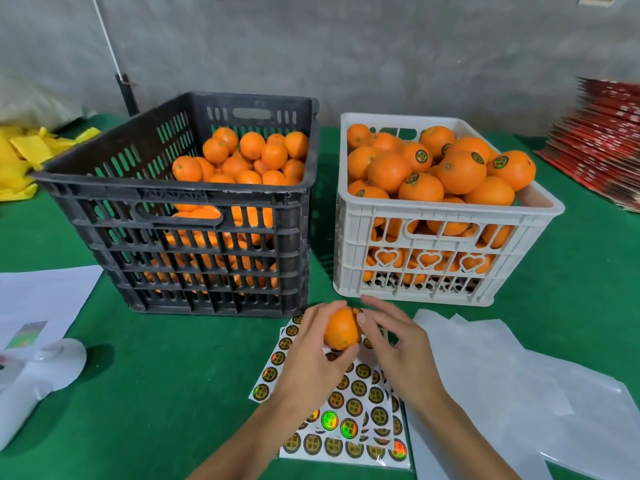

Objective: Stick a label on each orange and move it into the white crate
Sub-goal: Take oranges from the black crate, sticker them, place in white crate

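Above sticker sheets (pixel 349 420): left hand (pixel 311 355) fingers wrapped round orange (pixel 342 329); right hand (pixel 394 344) thumb pressing label (pixel 356 311) on top. White crate (pixel 446 216) behind, heaped.

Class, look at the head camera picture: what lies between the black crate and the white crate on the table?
Nothing stands between the black crate and the white crate; the head view shows only a bare strip of green tablecloth, in shadow.

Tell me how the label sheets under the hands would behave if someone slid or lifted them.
The label sheets look thin and glossy, so they would probably flop when lifted by one edge. Several lie fanned over one another on the green cloth, so a push would likely shift the top one first. Light, most likely; a draught might stir them.
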A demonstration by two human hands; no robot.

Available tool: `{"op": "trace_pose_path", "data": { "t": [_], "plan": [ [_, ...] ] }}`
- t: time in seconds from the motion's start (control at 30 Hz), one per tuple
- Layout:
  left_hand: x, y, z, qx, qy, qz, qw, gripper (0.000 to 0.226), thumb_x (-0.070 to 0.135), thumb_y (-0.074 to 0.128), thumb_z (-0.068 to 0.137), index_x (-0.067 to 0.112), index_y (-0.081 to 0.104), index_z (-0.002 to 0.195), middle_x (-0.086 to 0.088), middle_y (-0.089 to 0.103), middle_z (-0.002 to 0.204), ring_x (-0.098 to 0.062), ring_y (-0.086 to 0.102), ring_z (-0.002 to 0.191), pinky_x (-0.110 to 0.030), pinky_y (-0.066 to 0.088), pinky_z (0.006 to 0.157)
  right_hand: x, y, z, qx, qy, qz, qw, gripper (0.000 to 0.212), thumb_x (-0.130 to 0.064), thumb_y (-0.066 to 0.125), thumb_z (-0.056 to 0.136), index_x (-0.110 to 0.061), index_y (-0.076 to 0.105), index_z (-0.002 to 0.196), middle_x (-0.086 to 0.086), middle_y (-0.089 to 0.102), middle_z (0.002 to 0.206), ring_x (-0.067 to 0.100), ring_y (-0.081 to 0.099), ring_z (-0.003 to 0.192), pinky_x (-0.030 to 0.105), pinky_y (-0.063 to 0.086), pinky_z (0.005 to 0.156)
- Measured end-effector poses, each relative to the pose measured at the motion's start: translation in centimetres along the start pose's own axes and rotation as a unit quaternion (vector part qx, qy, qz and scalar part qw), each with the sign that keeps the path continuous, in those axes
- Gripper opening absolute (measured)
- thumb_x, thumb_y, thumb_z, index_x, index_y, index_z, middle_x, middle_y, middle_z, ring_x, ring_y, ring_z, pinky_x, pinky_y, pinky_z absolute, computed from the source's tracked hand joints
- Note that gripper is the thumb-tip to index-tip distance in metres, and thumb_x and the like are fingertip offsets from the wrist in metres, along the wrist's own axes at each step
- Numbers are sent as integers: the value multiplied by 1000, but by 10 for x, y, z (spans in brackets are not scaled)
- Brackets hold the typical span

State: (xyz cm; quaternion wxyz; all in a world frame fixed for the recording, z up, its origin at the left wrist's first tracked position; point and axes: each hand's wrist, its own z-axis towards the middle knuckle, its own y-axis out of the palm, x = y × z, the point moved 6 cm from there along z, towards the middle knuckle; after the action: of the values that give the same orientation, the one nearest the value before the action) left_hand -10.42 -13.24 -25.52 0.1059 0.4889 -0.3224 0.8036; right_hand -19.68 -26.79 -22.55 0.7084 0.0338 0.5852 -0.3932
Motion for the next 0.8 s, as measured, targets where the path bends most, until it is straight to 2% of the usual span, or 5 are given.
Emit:
{"op": "trace_pose_path", "data": {
  "t": [0.1, 0.37, 0.53, 0.67, 0.8],
  "plan": [
    [1, 2, -1, -14, 13, 2, 1000, 72, 25, 83, 90, 59, 42, 138, 30, 42, 140, 7, 51, 125, -8, 46, 94, -2, 2, 0, -2, -1, -20, 1000, 24, -39, 58, 103, -40, 75, 120, -26, 57, 140, 2, 51, 134, 37, 49, 108],
    [-1, 3, 0, -9, 8, -1, 1000, 69, 31, 81, 90, 56, 43, 141, 29, 42, 141, 6, 54, 124, -10, 49, 93, -9, 5, -4, -28, 59, 164, 984, 27, -37, 59, 98, -23, 82, 99, -21, 58, 143, 4, 51, 135, 28, 44, 108],
    [1, 5, -1, -34, 32, 7, 999, 65, 34, 77, 95, 57, 42, 145, 26, 35, 148, 7, 50, 128, -8, 49, 93, -9, 6, -7, -19, 78, 249, 965, 30, -28, 54, 102, -20, 79, 117, -14, 58, 145, 6, 54, 134, 24, 55, 93],
    [1, 4, -1, -34, 33, 13, 999, 59, 34, 74, 97, 59, 43, 142, 23, 30, 151, 6, 51, 126, -13, 52, 95, -4, 8, -5, -38, 118, 278, 952, 34, -33, 52, 102, -17, 79, 114, -16, 57, 146, 10, 49, 140, 40, 49, 109],
    [5, 3, -2, -32, 38, 36, 998, 60, 32, 73, 98, 63, 41, 138, 24, 26, 153, -4, 55, 127, -22, 55, 96, 2, 7, -5, -62, 132, 210, 967, 26, -28, 61, 100, -15, 81, 89, -24, 54, 146, -1, 46, 138, 41, 35, 120]
  ]
}}
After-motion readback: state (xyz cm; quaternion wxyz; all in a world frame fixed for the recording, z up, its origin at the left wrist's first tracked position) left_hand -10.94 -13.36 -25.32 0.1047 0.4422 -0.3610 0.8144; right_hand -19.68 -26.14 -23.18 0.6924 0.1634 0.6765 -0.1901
